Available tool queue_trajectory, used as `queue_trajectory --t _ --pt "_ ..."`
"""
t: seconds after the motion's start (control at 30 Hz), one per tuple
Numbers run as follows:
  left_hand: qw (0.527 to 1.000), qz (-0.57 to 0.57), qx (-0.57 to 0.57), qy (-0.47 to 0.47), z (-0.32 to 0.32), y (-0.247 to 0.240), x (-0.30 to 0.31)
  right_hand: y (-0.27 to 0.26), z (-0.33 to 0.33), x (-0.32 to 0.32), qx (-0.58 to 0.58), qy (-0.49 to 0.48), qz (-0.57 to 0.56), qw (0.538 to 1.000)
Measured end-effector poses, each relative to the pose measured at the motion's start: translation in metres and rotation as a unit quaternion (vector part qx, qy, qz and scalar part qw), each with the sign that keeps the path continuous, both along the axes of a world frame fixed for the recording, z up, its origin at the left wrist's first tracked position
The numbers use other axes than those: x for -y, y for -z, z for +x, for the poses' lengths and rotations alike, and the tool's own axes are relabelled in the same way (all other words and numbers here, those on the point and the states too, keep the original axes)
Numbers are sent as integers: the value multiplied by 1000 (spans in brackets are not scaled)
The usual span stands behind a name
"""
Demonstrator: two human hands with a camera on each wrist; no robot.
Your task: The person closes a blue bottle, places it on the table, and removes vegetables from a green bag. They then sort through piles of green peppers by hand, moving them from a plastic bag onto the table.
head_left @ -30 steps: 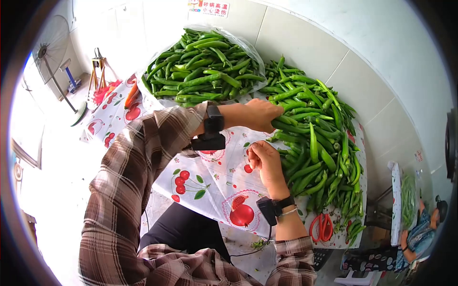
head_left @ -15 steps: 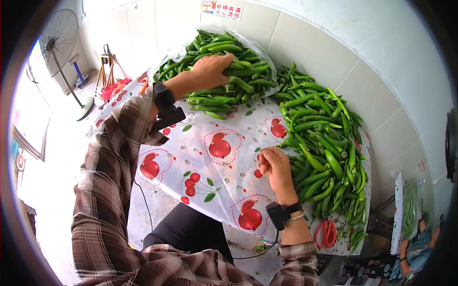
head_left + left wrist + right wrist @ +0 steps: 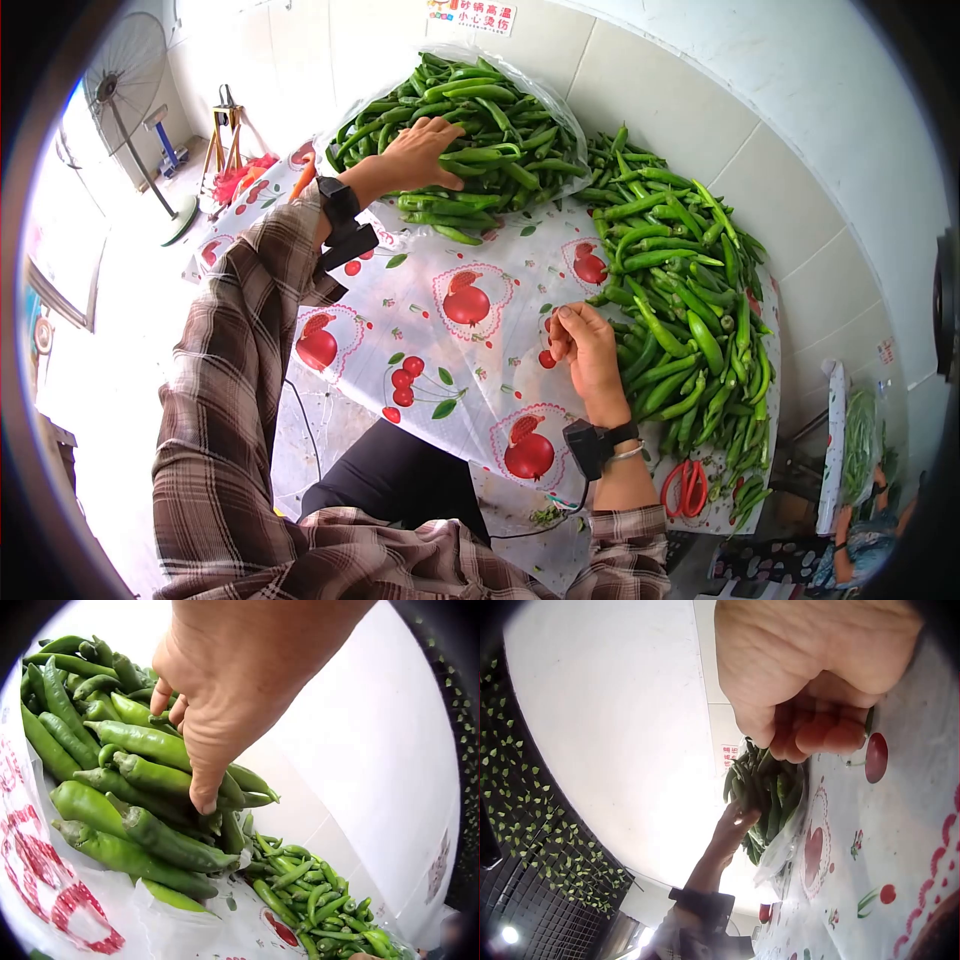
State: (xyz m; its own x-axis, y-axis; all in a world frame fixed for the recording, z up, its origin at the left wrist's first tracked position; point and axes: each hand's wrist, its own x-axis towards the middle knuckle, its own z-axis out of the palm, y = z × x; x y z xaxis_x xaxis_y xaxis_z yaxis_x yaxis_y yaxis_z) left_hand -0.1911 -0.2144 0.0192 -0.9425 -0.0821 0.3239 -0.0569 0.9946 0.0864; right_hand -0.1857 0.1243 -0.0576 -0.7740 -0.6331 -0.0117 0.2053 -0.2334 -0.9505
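Observation:
A heap of green chili peppers (image 3: 490, 95) fills a clear plastic bag (image 3: 577, 135) at the back of the table. My left hand (image 3: 415, 158) lies over this heap with its fingers spread. In the left wrist view, its thumb (image 3: 204, 784) rests against long peppers (image 3: 142, 742) and the other fingertips are partly hidden behind them. A second, loose pile of green peppers (image 3: 690, 290) spreads along the right side. Beside that pile's near edge, my right hand (image 3: 588, 350) stays low over the tablecloth, fingers loosely curled and nothing visible in them.
Red-handled scissors (image 3: 685, 488) lie at the right front corner. A fruit-print tablecloth (image 3: 480, 350) covers the table, and a tiled wall (image 3: 650, 90) borders its back. An orange-red object (image 3: 304, 178) sits left of the bag. A standing fan (image 3: 125, 75) is on the floor at left.
My left hand has gone from the loose right-hand pile leftward to the bagged heap, where its fingers have spread since half a second ago. My right hand has stayed by the pile's edge.

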Motion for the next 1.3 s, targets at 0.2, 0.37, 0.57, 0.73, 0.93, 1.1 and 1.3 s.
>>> queue_trajectory --t 0.2,0.37,0.57,0.73,0.93,1.1,1.3 --pt "1000 -3 19 16 8 0 -6 2 -1 0 1 -1 1 1000" --pt "999 15 18 29 11 0 -10 2 -1 0 -7 -1 7 1000" --pt "997 14 -31 62 16 -6 -21 1 -1 -1 5 -5 9 1000" --pt "982 36 -90 164 17 -36 -76 3 -4 -1 0 -18 -1 1000" --pt "931 94 48 349 -6 -35 -162 5 -4 -1 0 -32 -4 999" --pt "899 72 128 413 -35 -17 -228 8 -5 0 -21 -36 -2 999" --pt "896 -40 213 387 -72 7 -273 13 -6 2 -21 -33 -21 999"
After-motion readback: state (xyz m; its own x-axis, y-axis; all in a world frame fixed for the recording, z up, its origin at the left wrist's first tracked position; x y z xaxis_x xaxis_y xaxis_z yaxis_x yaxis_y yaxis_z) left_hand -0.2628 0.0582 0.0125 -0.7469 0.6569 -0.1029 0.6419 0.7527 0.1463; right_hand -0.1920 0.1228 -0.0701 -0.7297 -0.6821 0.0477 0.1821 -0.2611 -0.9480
